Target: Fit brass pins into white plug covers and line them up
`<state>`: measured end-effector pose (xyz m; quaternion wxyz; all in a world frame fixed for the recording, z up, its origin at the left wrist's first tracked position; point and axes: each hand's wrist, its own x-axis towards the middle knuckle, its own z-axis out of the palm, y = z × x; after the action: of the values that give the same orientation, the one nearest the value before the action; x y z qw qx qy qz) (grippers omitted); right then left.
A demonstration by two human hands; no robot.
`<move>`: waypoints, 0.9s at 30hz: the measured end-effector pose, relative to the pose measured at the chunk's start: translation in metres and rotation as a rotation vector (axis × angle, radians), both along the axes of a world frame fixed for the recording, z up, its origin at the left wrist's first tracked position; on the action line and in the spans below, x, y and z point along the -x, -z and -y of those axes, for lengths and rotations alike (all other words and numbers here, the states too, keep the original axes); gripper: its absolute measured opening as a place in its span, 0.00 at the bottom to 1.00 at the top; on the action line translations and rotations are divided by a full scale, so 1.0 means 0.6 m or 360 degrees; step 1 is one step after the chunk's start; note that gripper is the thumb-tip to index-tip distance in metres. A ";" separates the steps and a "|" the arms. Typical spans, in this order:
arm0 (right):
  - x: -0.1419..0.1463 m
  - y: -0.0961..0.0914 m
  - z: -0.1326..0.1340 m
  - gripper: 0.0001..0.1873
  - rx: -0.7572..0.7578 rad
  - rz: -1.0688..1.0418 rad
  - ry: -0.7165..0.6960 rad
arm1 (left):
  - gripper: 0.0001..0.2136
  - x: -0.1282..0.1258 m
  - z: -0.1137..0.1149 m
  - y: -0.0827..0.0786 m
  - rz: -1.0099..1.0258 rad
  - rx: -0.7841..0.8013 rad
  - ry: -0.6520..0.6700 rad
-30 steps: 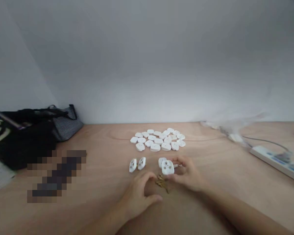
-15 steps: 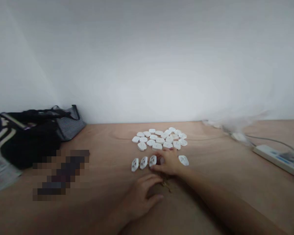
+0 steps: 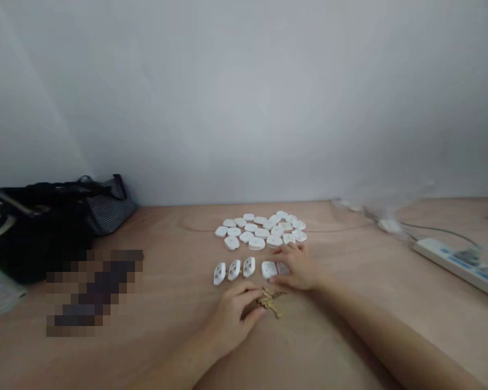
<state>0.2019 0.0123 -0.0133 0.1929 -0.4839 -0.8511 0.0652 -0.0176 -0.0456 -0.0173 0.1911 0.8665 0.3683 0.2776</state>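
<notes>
My right hand (image 3: 301,266) lies low over the table, thumb and fingers around a white plug shell (image 3: 283,268) that is partly hidden under it. Another white plug shell (image 3: 269,270) lies flat against it, by the thumb tip. To the left, three white shells stand on edge in a row, the nearest being one upright plug shell (image 3: 249,267). My left hand (image 3: 236,313) rests in front of them, thumb and index finger apart. Its fingertips are at a small pile of brass pins (image 3: 270,300); I see none lifted.
Behind my hands a cluster of white plug shells (image 3: 262,233) lies on the wooden table (image 3: 171,303). A black bag (image 3: 36,233) and a blurred-out dark object (image 3: 100,290) are at left. At right are a power strip (image 3: 451,260) and clear plastic (image 3: 386,208).
My right hand has drawn back from the third upright shell and moved right, over the flat shell. My left hand has come up slightly to the brass pins. The view has shifted a little.
</notes>
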 end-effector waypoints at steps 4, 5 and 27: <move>0.002 0.001 0.013 0.24 -0.0056 -0.0082 0.0071 | 0.07 -0.003 -0.004 0.006 -0.0018 -0.0045 -0.0058; 0.001 0.001 0.020 0.24 -0.0070 -0.0142 0.0086 | 0.07 -0.004 -0.005 0.007 -0.0012 -0.0053 -0.0063; 0.014 0.009 0.116 0.19 -0.0167 -0.0402 -0.0110 | 0.05 -0.004 0.010 -0.003 0.0179 -0.0255 -0.0038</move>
<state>0.1934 -0.0574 -0.0188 0.3211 -0.4313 -0.8386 0.0877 -0.0154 -0.0516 -0.0153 0.1384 0.8575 0.3439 0.3567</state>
